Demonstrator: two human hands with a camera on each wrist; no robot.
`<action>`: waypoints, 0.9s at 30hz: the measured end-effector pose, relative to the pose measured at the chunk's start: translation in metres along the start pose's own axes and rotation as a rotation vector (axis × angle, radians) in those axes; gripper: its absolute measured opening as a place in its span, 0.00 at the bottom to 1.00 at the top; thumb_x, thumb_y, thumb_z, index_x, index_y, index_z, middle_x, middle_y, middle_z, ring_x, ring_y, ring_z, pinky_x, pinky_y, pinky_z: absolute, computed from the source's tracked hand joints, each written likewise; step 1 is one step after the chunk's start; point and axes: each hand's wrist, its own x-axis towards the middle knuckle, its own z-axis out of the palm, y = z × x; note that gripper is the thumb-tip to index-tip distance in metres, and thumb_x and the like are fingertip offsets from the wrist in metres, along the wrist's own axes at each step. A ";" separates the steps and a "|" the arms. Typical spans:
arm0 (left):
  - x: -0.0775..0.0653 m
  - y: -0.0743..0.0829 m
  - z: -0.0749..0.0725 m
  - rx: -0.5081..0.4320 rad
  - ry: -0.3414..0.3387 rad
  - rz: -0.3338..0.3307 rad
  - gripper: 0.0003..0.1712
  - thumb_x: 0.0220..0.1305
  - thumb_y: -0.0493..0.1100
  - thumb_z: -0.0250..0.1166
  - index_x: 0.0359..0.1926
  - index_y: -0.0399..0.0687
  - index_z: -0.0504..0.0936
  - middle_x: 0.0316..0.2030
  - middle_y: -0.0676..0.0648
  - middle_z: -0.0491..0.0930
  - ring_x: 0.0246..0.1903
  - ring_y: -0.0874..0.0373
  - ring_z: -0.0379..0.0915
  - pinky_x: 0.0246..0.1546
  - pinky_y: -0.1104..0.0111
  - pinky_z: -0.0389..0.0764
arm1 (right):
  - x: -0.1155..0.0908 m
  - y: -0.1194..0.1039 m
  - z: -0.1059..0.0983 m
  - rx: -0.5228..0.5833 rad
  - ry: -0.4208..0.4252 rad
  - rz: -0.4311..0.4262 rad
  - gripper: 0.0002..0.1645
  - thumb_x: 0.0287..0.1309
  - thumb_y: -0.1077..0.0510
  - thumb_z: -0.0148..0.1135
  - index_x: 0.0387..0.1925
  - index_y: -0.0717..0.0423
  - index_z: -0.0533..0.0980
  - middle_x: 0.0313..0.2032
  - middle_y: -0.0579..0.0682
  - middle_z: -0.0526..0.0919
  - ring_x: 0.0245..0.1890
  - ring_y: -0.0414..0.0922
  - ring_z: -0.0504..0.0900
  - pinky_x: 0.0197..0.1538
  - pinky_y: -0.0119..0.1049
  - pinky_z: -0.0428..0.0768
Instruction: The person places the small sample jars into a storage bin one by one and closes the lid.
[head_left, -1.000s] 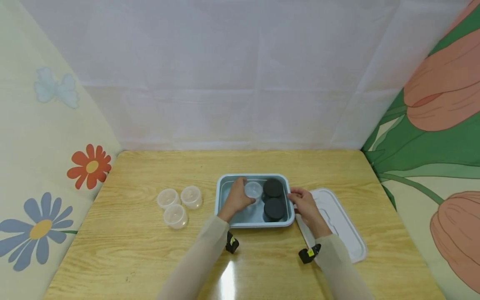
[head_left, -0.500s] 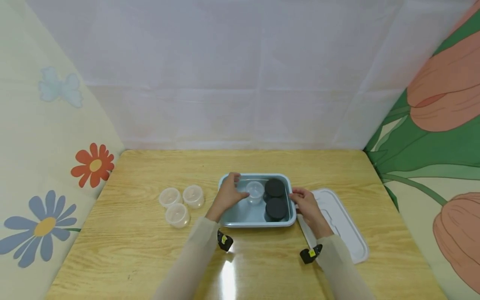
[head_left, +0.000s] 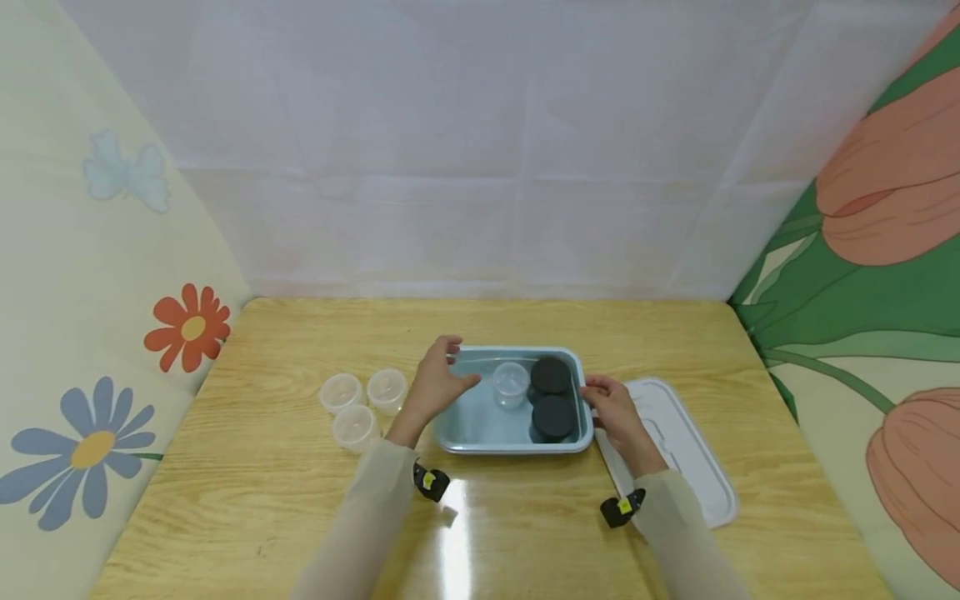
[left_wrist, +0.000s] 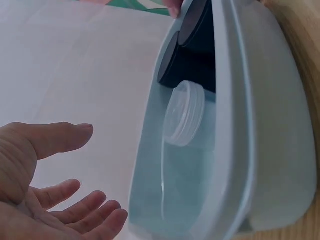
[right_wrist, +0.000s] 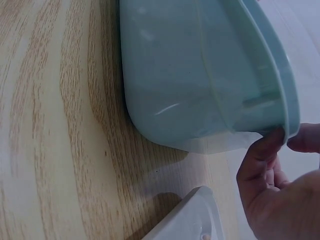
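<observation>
A light blue plastic box (head_left: 480, 447) stands lidless on the table. Inside it, on the right, are two black round-topped containers (head_left: 551, 375), one behind the other. A clear round plastic cup (head_left: 511, 385) sits beside the rear one, upright in the head view. My left hand (head_left: 433, 385) hovers over the box's left rim with fingers spread, holding nothing; in the left wrist view the left hand (left_wrist: 55, 185) is apart from box and cup. The right hand (head_left: 613, 408) pinches the box's right rim between thumb and fingers, as the right wrist view also shows.
Three clear round cups (head_left: 356, 428) stand clustered on the table left of the box. A white rectangular lid (head_left: 686, 450) lies at the right, partly under the right forearm. White cloth (head_left: 480, 167) hangs behind the wooden table (head_left: 247, 483).
My left hand has let go of the clear cup, leaving it in the box, and has moved left to the box's left rim. The right hand has stayed on the right rim.
</observation>
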 end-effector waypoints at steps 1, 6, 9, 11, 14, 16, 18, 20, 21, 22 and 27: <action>-0.001 -0.001 -0.003 -0.002 0.008 0.006 0.38 0.52 0.36 0.71 0.62 0.34 0.64 0.58 0.30 0.70 0.57 0.36 0.69 0.55 0.49 0.74 | 0.000 0.000 0.000 -0.001 0.003 0.001 0.21 0.65 0.62 0.52 0.57 0.68 0.66 0.33 0.43 0.75 0.29 0.34 0.74 0.28 0.28 0.76; -0.005 -0.008 -0.017 -0.035 0.037 0.000 0.39 0.52 0.36 0.70 0.63 0.33 0.64 0.58 0.29 0.69 0.57 0.35 0.68 0.55 0.49 0.73 | 0.002 0.001 0.000 -0.008 0.010 0.003 0.21 0.65 0.62 0.52 0.57 0.67 0.66 0.32 0.43 0.75 0.30 0.34 0.73 0.28 0.28 0.76; -0.008 -0.013 -0.024 -0.054 0.053 -0.028 0.39 0.52 0.36 0.70 0.63 0.34 0.63 0.58 0.30 0.69 0.57 0.36 0.67 0.55 0.49 0.73 | 0.002 0.002 0.000 -0.017 0.008 0.007 0.21 0.65 0.62 0.52 0.57 0.66 0.66 0.32 0.43 0.75 0.29 0.34 0.74 0.29 0.28 0.76; -0.010 -0.017 -0.028 -0.056 0.066 -0.041 0.39 0.53 0.37 0.70 0.63 0.35 0.63 0.57 0.31 0.69 0.57 0.37 0.67 0.55 0.49 0.73 | 0.002 0.002 0.001 -0.022 0.008 0.009 0.21 0.65 0.61 0.52 0.57 0.66 0.67 0.32 0.43 0.75 0.29 0.34 0.74 0.29 0.29 0.76; -0.015 -0.023 -0.034 -0.056 0.090 -0.058 0.38 0.53 0.37 0.69 0.63 0.36 0.63 0.57 0.32 0.70 0.57 0.37 0.67 0.55 0.49 0.72 | 0.002 0.002 0.001 -0.024 0.005 0.008 0.21 0.65 0.61 0.52 0.57 0.66 0.66 0.32 0.43 0.75 0.29 0.34 0.74 0.29 0.29 0.76; -0.019 -0.026 -0.037 -0.060 0.102 -0.068 0.38 0.54 0.37 0.69 0.63 0.36 0.63 0.57 0.32 0.70 0.57 0.37 0.67 0.56 0.49 0.72 | 0.001 0.002 0.001 -0.024 0.007 0.009 0.21 0.65 0.61 0.52 0.57 0.66 0.66 0.33 0.43 0.75 0.30 0.34 0.74 0.29 0.29 0.76; -0.023 -0.029 -0.041 -0.064 0.109 -0.087 0.38 0.55 0.37 0.68 0.64 0.36 0.62 0.58 0.32 0.69 0.57 0.37 0.66 0.56 0.50 0.72 | 0.001 0.001 0.001 -0.027 0.007 0.010 0.21 0.65 0.61 0.51 0.58 0.66 0.66 0.33 0.43 0.75 0.30 0.34 0.73 0.29 0.29 0.76; -0.026 -0.032 -0.044 -0.068 0.113 -0.112 0.38 0.55 0.38 0.68 0.64 0.36 0.62 0.58 0.32 0.68 0.57 0.38 0.66 0.55 0.50 0.72 | 0.001 0.000 0.000 -0.028 0.010 0.015 0.21 0.66 0.61 0.51 0.58 0.66 0.66 0.34 0.43 0.75 0.31 0.35 0.73 0.30 0.29 0.76; -0.027 -0.034 -0.045 -0.066 0.116 -0.124 0.38 0.55 0.38 0.68 0.64 0.36 0.62 0.58 0.32 0.68 0.56 0.38 0.66 0.54 0.51 0.72 | 0.001 0.000 0.000 -0.031 0.008 0.018 0.22 0.66 0.61 0.51 0.58 0.66 0.66 0.34 0.44 0.74 0.32 0.35 0.73 0.30 0.29 0.76; -0.029 -0.036 -0.046 -0.062 0.123 -0.136 0.38 0.55 0.39 0.68 0.64 0.37 0.62 0.58 0.32 0.68 0.55 0.39 0.66 0.53 0.52 0.72 | 0.001 0.000 0.000 -0.033 0.007 0.019 0.22 0.66 0.61 0.51 0.59 0.66 0.66 0.35 0.44 0.74 0.33 0.36 0.73 0.31 0.29 0.76; -0.039 -0.048 -0.050 -0.056 0.147 -0.175 0.38 0.55 0.39 0.68 0.64 0.36 0.62 0.57 0.34 0.68 0.54 0.41 0.66 0.52 0.52 0.72 | 0.000 0.000 0.000 -0.028 0.000 0.016 0.22 0.66 0.61 0.51 0.58 0.66 0.66 0.34 0.44 0.74 0.33 0.36 0.72 0.31 0.29 0.76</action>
